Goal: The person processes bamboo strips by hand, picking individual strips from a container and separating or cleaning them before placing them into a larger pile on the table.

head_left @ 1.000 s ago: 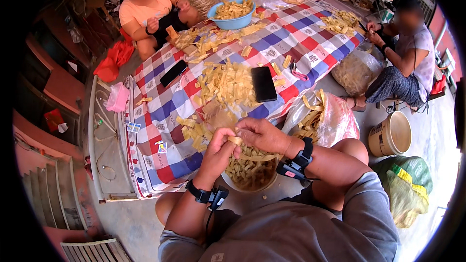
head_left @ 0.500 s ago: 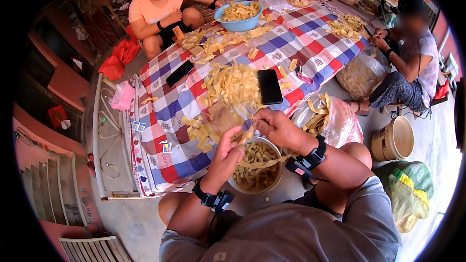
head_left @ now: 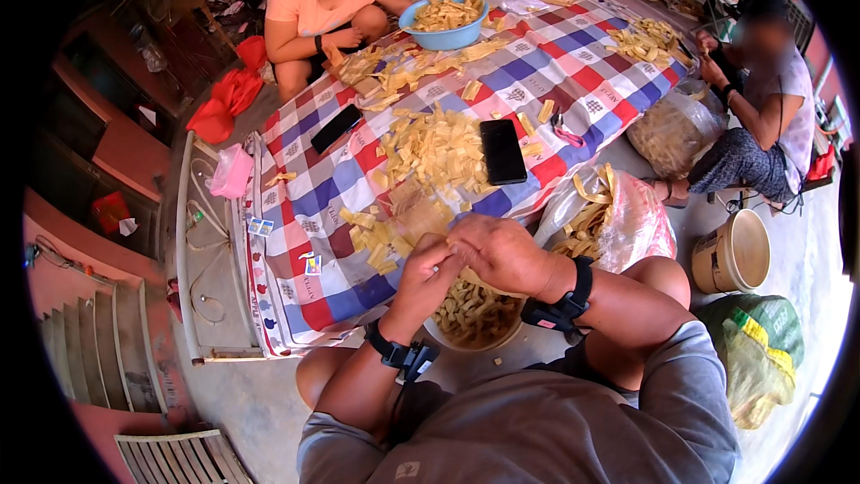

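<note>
My left hand [head_left: 423, 276] and my right hand [head_left: 506, 255] meet fingertip to fingertip at the near edge of the cloth-covered table. Both are closed in a pinch on a pale yellow flat strip, which the fingers now almost wholly hide. Just below them, a round pale bucket [head_left: 472, 355] on the floor holds many small folded or knotted yellow pieces [head_left: 475, 315]. Beyond my hands, a heap of flat yellow pieces [head_left: 437, 151] lies on the checked tablecloth [head_left: 331, 242]. To my right, a clear and pink plastic bag [head_left: 630, 224] contains long yellow strips [head_left: 587, 224].
Black phones [head_left: 503, 151] [head_left: 337, 129] flank the heap, with scissors [head_left: 564, 132] farther right. A blue basin [head_left: 448, 34] stands at the far side near one person. Another person sits at right. A beige bucket [head_left: 733, 253] and green sack [head_left: 754, 341] stand right of my knee.
My hands have closed together, the left moving right to meet the right. The strip, earlier seen between them with an end hanging over the bucket, is now mostly hidden by my fingers.
</note>
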{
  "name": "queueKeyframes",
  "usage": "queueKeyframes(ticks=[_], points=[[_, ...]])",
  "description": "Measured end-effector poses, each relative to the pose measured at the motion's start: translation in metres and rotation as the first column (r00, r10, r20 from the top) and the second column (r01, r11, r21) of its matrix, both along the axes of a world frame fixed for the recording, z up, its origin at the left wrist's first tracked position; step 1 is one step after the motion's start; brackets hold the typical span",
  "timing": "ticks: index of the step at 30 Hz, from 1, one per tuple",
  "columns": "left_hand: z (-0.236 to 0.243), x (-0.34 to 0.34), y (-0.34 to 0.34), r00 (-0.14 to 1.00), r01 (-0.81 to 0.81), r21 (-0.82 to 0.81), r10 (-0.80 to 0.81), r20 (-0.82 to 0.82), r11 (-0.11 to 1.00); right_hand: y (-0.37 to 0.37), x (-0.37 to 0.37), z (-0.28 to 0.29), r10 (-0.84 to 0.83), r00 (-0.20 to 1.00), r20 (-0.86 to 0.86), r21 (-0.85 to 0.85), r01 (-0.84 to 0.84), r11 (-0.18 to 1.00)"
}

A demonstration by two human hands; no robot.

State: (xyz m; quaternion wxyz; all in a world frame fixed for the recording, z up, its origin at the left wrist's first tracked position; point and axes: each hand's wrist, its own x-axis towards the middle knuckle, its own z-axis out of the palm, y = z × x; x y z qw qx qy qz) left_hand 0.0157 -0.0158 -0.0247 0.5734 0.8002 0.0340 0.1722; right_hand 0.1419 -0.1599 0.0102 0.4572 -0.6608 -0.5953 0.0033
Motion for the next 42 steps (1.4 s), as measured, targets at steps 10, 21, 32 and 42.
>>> queueKeyframes(ticks=[10, 21, 32, 42], points=[[0.017, -0.003, -0.003, 0.99, -0.122, -0.565, 0.139, -0.013, 0.816, 0.003, 0.006, -0.028, 0.025, 0.64, -0.768, -0.146, -0.213, 0.966], [0.029, -0.014, 0.026, 0.983, -0.08, -0.468, -0.008, -0.183, 0.88, -0.007, 0.008, 0.0, 0.034, 0.924, -0.38, -0.377, -0.189, 0.907], [0.038, -0.012, 0.017, 0.919, -0.062, -0.458, -0.128, -0.372, 0.887, -0.009, 0.003, 0.003, 0.127, 0.948, -0.292, -0.549, -0.275, 0.789], [0.034, -0.013, 0.017, 0.908, -0.074, -0.496, -0.147, -0.392, 0.865, -0.013, -0.003, 0.004, 0.158, 0.892, -0.424, -0.386, -0.336, 0.859]])
